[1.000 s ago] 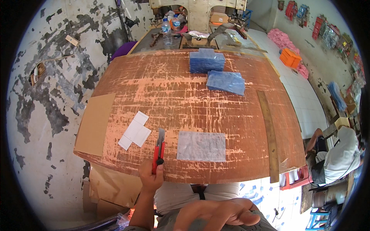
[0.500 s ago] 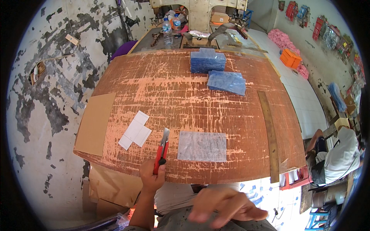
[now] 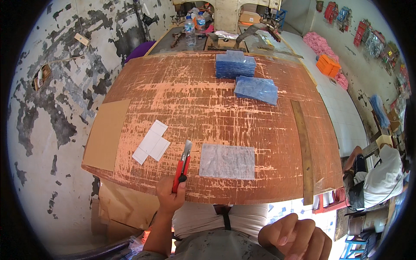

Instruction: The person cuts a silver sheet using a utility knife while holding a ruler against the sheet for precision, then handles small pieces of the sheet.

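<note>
My left hand [image 3: 170, 196] grips a red utility knife [image 3: 182, 166] at the near edge of the scratched wooden table [image 3: 195, 99], its blade pointing away from me. Just right of the blade lies a clear rectangular plastic sheet [image 3: 227, 161]. White card pieces [image 3: 151, 142] lie to the left of the knife. My right hand [image 3: 296, 237] hovers below the table edge near my lap, fingers curled, with nothing visible in it.
A long wooden ruler [image 3: 303, 149] runs along the table's right side. Two blue plastic stacks [image 3: 235, 64] [image 3: 256, 89] sit at the far end. A brown cardboard sheet [image 3: 106, 133] covers the left corner. A person [image 3: 377, 175] sits on the floor to the right.
My right hand has dropped lower and further right, its fingers curling in. The knife tip has swung slightly to the right; my left hand stays at the table edge.
</note>
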`<action>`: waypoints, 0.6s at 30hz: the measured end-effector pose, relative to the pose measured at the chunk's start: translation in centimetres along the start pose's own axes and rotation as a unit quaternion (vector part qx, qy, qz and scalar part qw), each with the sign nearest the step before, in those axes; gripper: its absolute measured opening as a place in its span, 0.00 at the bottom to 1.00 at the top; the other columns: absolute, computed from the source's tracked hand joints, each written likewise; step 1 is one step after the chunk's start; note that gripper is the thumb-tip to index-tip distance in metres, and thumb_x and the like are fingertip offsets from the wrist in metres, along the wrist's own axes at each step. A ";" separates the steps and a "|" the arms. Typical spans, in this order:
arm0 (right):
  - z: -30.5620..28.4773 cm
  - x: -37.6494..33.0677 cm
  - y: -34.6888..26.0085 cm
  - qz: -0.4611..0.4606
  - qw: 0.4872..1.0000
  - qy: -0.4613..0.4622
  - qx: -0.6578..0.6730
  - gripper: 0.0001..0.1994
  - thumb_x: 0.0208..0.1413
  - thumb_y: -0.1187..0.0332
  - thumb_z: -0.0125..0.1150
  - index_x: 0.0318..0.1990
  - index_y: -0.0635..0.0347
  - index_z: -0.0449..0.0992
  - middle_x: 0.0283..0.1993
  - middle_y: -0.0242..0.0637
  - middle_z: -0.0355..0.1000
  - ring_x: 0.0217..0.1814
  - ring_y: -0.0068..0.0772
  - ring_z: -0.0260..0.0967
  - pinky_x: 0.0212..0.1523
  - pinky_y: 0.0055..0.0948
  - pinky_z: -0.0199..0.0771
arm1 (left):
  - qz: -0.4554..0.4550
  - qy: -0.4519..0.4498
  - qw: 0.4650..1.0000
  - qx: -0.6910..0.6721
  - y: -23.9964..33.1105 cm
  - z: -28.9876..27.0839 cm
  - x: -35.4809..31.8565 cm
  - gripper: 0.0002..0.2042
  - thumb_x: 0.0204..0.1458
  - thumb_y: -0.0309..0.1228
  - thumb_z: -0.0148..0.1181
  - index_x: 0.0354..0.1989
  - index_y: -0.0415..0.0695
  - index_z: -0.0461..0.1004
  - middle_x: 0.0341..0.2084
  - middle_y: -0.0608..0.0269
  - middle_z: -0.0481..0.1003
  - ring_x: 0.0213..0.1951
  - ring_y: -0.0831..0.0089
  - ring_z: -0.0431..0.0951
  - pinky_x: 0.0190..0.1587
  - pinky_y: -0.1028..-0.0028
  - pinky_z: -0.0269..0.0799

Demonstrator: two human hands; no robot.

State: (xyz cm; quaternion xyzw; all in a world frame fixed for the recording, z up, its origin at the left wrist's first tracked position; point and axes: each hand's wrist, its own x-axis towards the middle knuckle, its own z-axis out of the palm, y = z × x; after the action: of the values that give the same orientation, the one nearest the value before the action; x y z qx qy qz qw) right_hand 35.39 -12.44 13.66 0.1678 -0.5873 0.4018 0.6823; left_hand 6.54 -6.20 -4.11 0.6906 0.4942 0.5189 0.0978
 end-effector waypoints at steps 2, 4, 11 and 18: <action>0.6 0.2 -0.3 0.007 0.999 0.030 -0.010 0.17 0.79 0.49 0.55 0.55 0.45 0.86 0.57 0.20 0.85 0.64 0.36 0.74 0.68 0.47 0.61 | 0.014 -0.001 1.000 0.008 0.0 -0.1 -0.1 0.05 0.59 0.30 0.68 0.36 0.41 0.82 0.22 0.55 0.75 0.24 0.54 0.74 0.29 0.56 0.66; 0.6 0.6 -0.3 0.005 1.000 0.019 -0.013 0.17 0.79 0.49 0.55 0.54 0.45 0.86 0.56 0.21 0.85 0.63 0.37 0.74 0.67 0.48 0.62 | 0.000 -0.001 1.000 -0.003 0.0 -0.2 -0.1 0.05 0.59 0.30 0.67 0.35 0.41 0.82 0.22 0.55 0.74 0.23 0.54 0.73 0.28 0.57 0.66; 0.2 0.5 0.1 0.016 1.000 0.014 -0.009 0.17 0.79 0.48 0.55 0.51 0.46 0.85 0.55 0.23 0.85 0.63 0.38 0.75 0.68 0.48 0.62 | 0.010 -0.003 1.000 0.002 0.2 -0.1 0.3 0.05 0.59 0.29 0.67 0.35 0.41 0.81 0.21 0.55 0.73 0.23 0.54 0.73 0.28 0.57 0.65; -0.6 0.7 0.2 0.021 0.999 -0.027 -0.006 0.16 0.79 0.49 0.56 0.50 0.47 0.84 0.56 0.23 0.85 0.63 0.40 0.76 0.67 0.49 0.63 | -0.004 -0.005 1.000 -0.007 -0.3 0.0 -0.2 0.05 0.59 0.29 0.67 0.34 0.41 0.81 0.20 0.55 0.72 0.23 0.54 0.73 0.27 0.56 0.64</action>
State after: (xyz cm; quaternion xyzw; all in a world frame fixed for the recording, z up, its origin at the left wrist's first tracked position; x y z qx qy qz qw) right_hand 35.62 -11.68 14.10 0.1618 -0.6110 0.4077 0.6590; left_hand 6.37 -6.20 -4.37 0.6903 0.4930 0.5185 0.1073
